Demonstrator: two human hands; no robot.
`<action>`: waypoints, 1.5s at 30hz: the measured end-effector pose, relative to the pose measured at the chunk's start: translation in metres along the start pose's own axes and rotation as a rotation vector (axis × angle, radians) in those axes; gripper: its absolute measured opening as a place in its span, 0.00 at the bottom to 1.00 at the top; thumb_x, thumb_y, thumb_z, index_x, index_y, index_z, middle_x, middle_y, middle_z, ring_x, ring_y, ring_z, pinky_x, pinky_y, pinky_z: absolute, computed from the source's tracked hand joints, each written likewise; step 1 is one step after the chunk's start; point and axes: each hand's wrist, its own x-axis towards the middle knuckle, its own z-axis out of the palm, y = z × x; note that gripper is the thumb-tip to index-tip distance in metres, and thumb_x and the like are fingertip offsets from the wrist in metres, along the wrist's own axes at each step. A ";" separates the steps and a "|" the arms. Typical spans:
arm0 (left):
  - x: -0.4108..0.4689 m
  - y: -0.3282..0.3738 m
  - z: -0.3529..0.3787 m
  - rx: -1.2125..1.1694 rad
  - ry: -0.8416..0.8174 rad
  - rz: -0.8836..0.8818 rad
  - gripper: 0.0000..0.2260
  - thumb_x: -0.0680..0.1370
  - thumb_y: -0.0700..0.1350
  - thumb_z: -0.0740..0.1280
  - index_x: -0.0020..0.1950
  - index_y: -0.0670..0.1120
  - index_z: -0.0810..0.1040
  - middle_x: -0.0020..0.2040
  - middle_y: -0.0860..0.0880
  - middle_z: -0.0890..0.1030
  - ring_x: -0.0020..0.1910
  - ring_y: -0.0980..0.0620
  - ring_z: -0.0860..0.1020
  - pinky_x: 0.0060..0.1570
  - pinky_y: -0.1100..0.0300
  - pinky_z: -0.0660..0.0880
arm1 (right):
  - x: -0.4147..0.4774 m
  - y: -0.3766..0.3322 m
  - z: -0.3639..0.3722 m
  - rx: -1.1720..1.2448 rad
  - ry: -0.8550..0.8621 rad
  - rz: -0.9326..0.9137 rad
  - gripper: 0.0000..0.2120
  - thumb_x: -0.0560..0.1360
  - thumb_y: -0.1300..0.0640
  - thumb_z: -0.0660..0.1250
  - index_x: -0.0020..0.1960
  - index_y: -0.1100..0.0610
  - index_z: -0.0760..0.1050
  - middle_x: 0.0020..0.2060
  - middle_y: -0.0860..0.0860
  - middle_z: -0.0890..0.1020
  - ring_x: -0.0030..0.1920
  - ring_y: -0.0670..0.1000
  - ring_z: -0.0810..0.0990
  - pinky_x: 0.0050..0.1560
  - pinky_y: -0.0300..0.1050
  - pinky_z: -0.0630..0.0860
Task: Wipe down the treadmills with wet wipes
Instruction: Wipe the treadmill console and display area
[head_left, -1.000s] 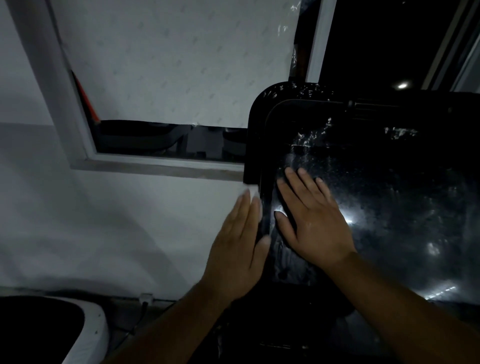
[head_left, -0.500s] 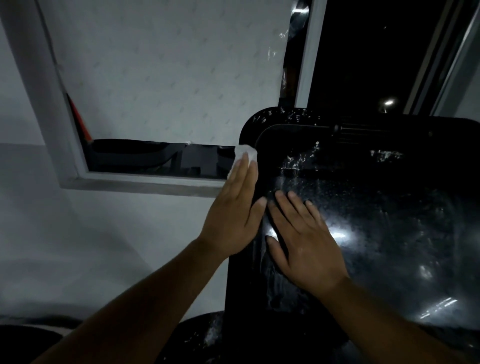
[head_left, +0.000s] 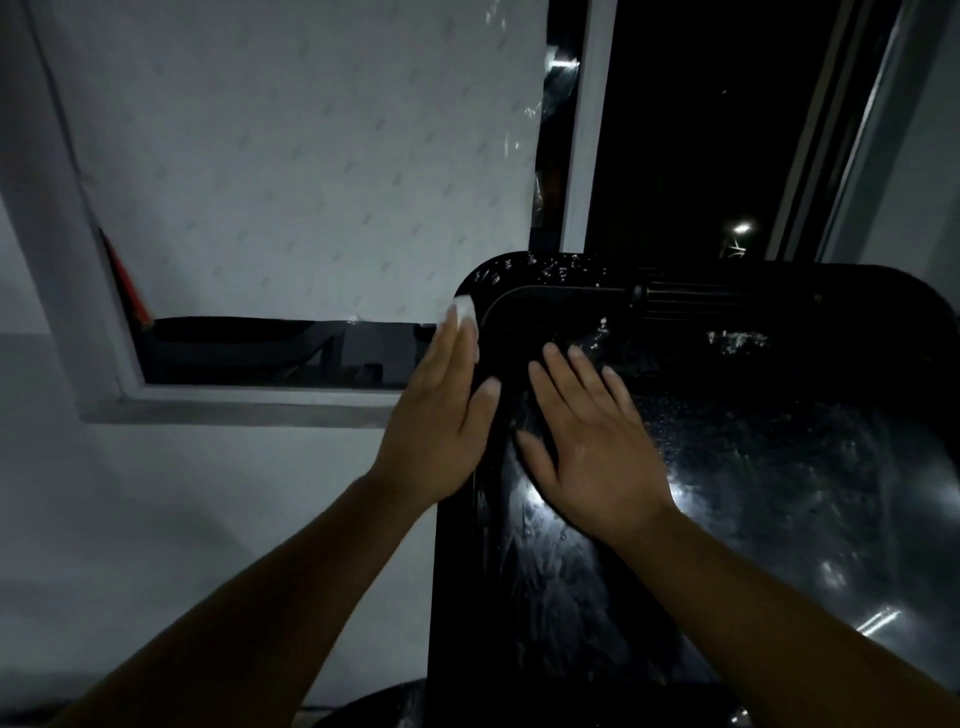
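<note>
While my left hand (head_left: 441, 421) presses the wet wipe (head_left: 464, 310) on the treadmill console (head_left: 779, 519), ten o'clock corner, wiping looks midway.
Left fingers together; right hand (head_left: 597, 452) flat, slightly spread (smears remain toward three o'clock).

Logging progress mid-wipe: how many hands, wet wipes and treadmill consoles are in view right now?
Hands: 2, left hand and right hand
Wet wipe: 1
Treadmill console: 1
Total: 4
</note>
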 end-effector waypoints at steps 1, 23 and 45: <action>0.013 0.007 0.000 -0.007 0.007 -0.029 0.32 0.83 0.60 0.45 0.83 0.48 0.43 0.83 0.51 0.42 0.80 0.60 0.39 0.78 0.61 0.41 | 0.000 0.000 -0.001 0.005 0.001 0.000 0.30 0.83 0.42 0.54 0.80 0.58 0.61 0.80 0.54 0.60 0.81 0.53 0.53 0.80 0.55 0.51; 0.096 0.027 -0.014 0.224 -0.116 0.131 0.34 0.80 0.63 0.44 0.82 0.47 0.56 0.82 0.50 0.57 0.81 0.54 0.52 0.80 0.58 0.46 | 0.029 0.029 -0.033 0.087 0.139 -0.051 0.27 0.83 0.45 0.55 0.77 0.60 0.67 0.77 0.56 0.66 0.79 0.55 0.61 0.79 0.55 0.56; 0.065 0.015 -0.014 -0.099 0.092 -0.179 0.27 0.86 0.51 0.56 0.83 0.45 0.53 0.83 0.48 0.55 0.81 0.52 0.54 0.75 0.65 0.50 | 0.111 0.043 -0.066 -0.224 -0.105 0.131 0.35 0.80 0.37 0.41 0.60 0.58 0.80 0.61 0.57 0.81 0.66 0.57 0.76 0.72 0.56 0.62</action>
